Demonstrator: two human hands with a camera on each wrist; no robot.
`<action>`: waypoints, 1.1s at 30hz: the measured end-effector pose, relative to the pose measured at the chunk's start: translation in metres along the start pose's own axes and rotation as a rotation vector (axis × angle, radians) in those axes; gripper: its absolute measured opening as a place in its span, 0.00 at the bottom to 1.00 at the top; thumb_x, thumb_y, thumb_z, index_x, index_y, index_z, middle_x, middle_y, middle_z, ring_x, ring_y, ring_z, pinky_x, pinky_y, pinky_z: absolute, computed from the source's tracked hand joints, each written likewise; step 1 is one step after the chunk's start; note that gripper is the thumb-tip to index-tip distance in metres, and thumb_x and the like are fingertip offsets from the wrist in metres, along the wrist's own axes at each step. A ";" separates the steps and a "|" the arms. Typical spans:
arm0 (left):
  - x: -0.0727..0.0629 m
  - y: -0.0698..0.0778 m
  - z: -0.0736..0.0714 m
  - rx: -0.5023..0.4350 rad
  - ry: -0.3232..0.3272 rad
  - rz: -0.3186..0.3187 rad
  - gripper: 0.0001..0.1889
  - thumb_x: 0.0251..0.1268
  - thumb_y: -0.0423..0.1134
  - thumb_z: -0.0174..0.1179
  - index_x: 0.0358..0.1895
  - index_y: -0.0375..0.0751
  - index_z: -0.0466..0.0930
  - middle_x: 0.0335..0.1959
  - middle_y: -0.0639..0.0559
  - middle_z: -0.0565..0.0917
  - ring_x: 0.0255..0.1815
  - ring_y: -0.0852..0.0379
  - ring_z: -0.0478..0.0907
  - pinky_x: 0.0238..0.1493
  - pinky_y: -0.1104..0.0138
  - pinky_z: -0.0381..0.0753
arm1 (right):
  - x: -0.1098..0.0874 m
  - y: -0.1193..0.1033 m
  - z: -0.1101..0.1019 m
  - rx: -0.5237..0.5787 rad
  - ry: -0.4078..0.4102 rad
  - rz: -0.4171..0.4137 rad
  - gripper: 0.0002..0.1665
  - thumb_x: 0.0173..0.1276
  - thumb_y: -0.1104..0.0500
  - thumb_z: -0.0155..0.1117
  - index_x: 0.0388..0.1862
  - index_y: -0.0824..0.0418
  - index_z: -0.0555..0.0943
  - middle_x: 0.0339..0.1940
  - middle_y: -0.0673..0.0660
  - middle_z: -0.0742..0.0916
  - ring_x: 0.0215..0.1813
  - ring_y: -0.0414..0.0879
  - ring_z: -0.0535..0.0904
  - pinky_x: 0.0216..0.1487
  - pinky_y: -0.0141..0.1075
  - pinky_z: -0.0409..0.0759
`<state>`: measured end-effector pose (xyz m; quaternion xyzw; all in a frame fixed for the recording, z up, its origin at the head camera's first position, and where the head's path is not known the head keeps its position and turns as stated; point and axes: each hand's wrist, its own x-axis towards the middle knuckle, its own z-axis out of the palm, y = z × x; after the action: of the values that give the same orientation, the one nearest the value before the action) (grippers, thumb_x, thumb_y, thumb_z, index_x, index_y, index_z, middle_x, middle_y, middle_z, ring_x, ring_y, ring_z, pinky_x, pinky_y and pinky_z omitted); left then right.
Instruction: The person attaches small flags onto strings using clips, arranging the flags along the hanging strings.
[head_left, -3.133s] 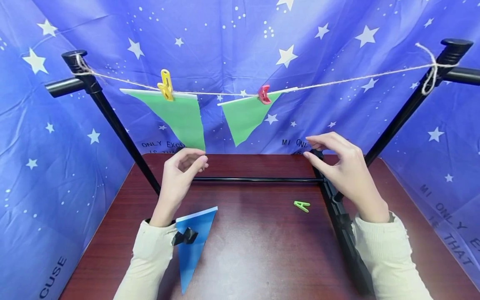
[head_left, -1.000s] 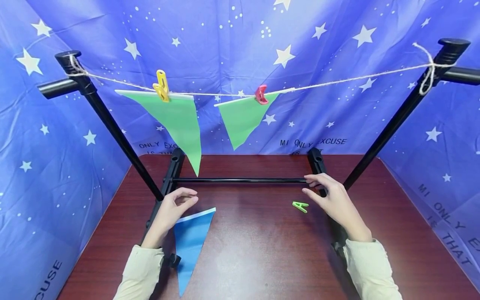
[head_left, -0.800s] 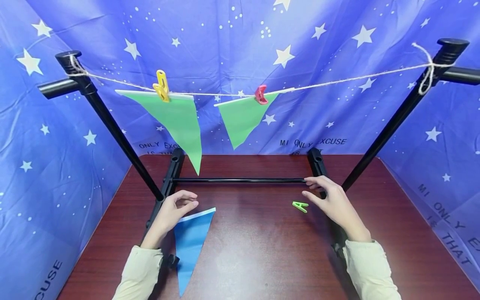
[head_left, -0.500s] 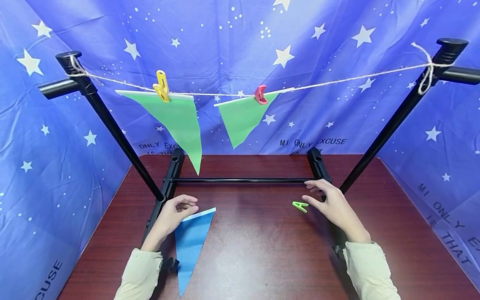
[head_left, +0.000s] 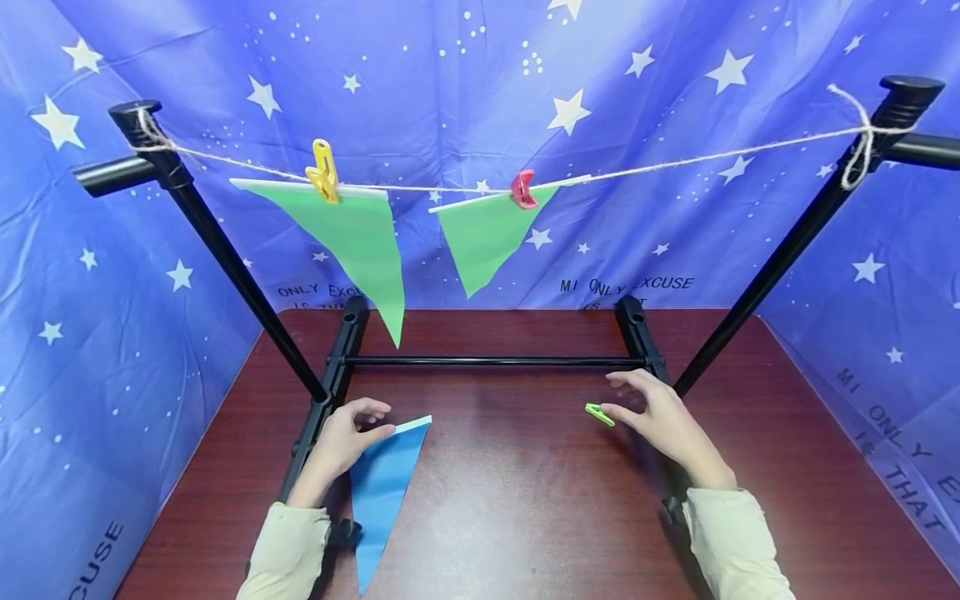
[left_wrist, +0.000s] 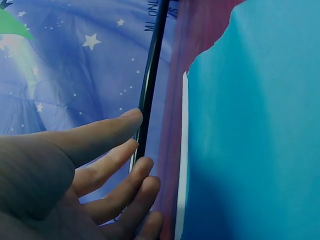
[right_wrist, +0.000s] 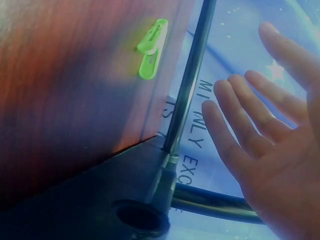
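A blue triangular pennant (head_left: 384,483) with a white top strip lies on the table at the left. My left hand (head_left: 347,437) hovers over its white edge, thumb overlapping the strip in the head view; in the left wrist view the fingers are loosely bent and apart from the pennant (left_wrist: 250,130). At the right, a light green clothespin (head_left: 597,415) lies on the table. My right hand (head_left: 656,417) is just above it, with the thumb tip overlapping one end. In the right wrist view that hand's fingers are spread and hold nothing, away from the clothespin (right_wrist: 151,50).
A string (head_left: 697,158) runs between two black posts (head_left: 780,242). From it hang two green pennants (head_left: 352,242), pinned by a yellow clothespin (head_left: 324,173) and a red clothespin (head_left: 523,190). A black crossbar (head_left: 487,361) spans the stand's base over the table (head_left: 510,517).
Both hands have come down from below the string toward the table. The left has sunk to the blue pennant's top edge, the right to the green clothespin.
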<state>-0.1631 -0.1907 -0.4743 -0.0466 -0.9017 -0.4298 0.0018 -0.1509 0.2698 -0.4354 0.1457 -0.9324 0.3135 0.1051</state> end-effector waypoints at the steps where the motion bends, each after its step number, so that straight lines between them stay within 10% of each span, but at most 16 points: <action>1: 0.000 0.000 0.000 0.006 0.001 -0.008 0.14 0.59 0.38 0.71 0.48 0.38 0.84 0.44 0.44 0.86 0.48 0.46 0.81 0.53 0.50 0.79 | 0.000 0.000 0.001 0.004 -0.009 0.009 0.25 0.63 0.56 0.74 0.56 0.64 0.81 0.46 0.58 0.85 0.46 0.53 0.83 0.45 0.49 0.81; 33: -0.003 -0.003 0.015 0.157 0.025 -0.139 0.10 0.54 0.37 0.73 0.39 0.42 0.86 0.40 0.44 0.79 0.46 0.46 0.74 0.50 0.49 0.73 | -0.002 0.017 0.020 -0.040 -0.166 0.153 0.30 0.60 0.56 0.75 0.55 0.73 0.78 0.44 0.64 0.83 0.43 0.53 0.82 0.45 0.49 0.81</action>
<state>-0.1596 -0.1811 -0.4859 0.0215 -0.9336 -0.3575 -0.0131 -0.1565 0.2712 -0.4608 0.0977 -0.9524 0.2887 0.0061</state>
